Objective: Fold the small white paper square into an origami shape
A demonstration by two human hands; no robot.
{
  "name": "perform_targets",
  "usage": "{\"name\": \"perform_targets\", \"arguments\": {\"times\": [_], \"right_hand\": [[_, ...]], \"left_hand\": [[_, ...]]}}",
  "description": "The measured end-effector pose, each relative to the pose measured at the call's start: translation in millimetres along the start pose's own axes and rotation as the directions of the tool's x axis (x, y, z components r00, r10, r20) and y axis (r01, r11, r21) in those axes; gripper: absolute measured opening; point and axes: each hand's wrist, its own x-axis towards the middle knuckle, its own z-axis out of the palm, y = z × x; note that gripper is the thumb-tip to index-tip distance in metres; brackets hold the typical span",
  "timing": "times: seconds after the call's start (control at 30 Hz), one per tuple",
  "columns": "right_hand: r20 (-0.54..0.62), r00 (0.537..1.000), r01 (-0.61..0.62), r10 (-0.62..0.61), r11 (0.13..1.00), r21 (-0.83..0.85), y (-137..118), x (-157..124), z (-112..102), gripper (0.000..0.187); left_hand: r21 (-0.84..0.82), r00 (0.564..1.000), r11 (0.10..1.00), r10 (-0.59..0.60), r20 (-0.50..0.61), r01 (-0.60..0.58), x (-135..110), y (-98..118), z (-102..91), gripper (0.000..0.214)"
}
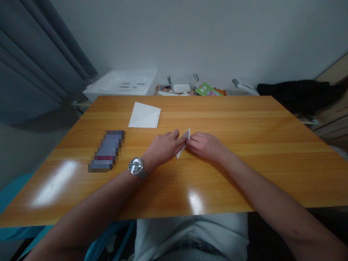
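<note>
A small piece of folded white paper (179, 153) is between my hands near the middle of the table. Its pointed tips stick out above and below the fingers. My left hand (164, 145), with a metal watch on its wrist, presses the paper from the left, index finger stretched across it. From the right, my right hand (205, 145) pinches the paper's edge with bent fingers. The fingers hide the middle of the folds. Beyond my left hand lies a flat white sheet (144, 116) with punched holes along its right edge.
A phone-shaped, pixelated item (107, 150) lies on the wooden table (244, 123) at left. Past the far edge are a white tray (119, 79), a green booklet (208, 89) and cables. Dark cloth (299, 96) lies at right; a blue chair (17, 186) stands at left.
</note>
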Motion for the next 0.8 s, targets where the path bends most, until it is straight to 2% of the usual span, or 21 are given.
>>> {"name": "perform_targets", "arguments": {"times": [0.17,0.33,0.5,0.57,0.7,0.8], "right_hand": [[0.01,1.0,0.027,-0.027,1.0,0.008,2,0,-2,0.023],[-0.005,0.999,0.051,-0.051,0.998,0.02,4,-1,-4,0.021],[0.018,1.0,0.024,-0.025,1.0,0.015,4,-2,-5,0.02],[0.023,1.0,0.017,-0.017,1.0,0.023,5,-3,-5,0.019],[0.005,1.0,-0.007,0.007,0.999,0.046,7,-6,-4,0.016],[0.023,1.0,-0.02,0.019,0.998,0.058,7,-6,-4,0.014]], "left_hand": [[-0.044,0.999,0.998,0.045,0.005,-0.045,-1,-3,0.6,0.031],[-0.128,0.993,0.985,0.114,0.01,-0.112,-1,-8,6.6,0.023],[-0.223,0.994,0.968,0.113,-0.014,-0.113,0,-9,12.7,0.023],[-0.29,0.992,0.949,0.121,-0.037,-0.127,-2,-10,11.8,0.026],[-0.406,0.978,0.89,0.197,-0.072,-0.209,-5,-14,9.2,0.048],[-0.402,0.98,0.894,0.188,-0.06,-0.196,-5,-17,11.5,0.039]]}}
